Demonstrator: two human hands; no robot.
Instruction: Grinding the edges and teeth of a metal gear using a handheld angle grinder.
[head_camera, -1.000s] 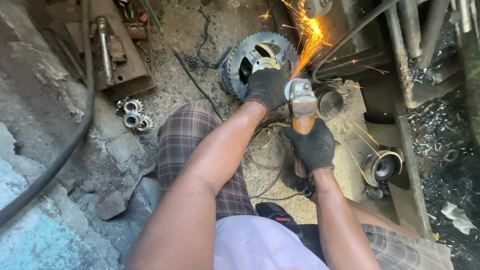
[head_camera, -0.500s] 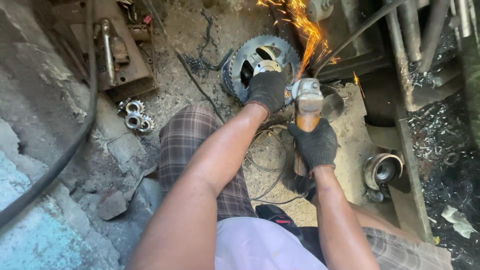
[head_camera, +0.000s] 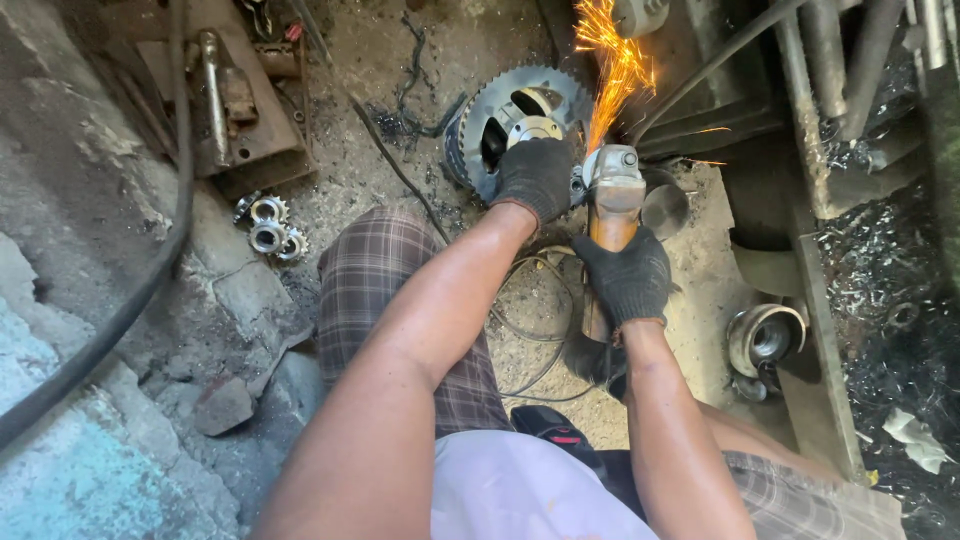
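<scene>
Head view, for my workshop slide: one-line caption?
Gloved left hand and right hand hold an angle grinder throwing sparks.

Left hand (head_camera: 537, 176) and right hand (head_camera: 628, 275) both in dark knitted cloth gloves, matt, slightly fuzzy; angle grinder (head_camera: 613, 200) with dull grey cast-metal head and smooth orange body, looks plastic; toothed sprocket (head_camera: 520, 120) of dark steel, grimy, with brighter bare metal at its hub; small gears (head_camera: 268, 225) bright, shiny metal; round metal cup (head_camera: 765, 338) polished inside, dirty outside; shorts (head_camera: 385, 290) of woven checked cloth; floor (head_camera: 150, 330) rough cracked concrete, dusty; hose (head_camera: 140, 290) matt black rubber.
</scene>
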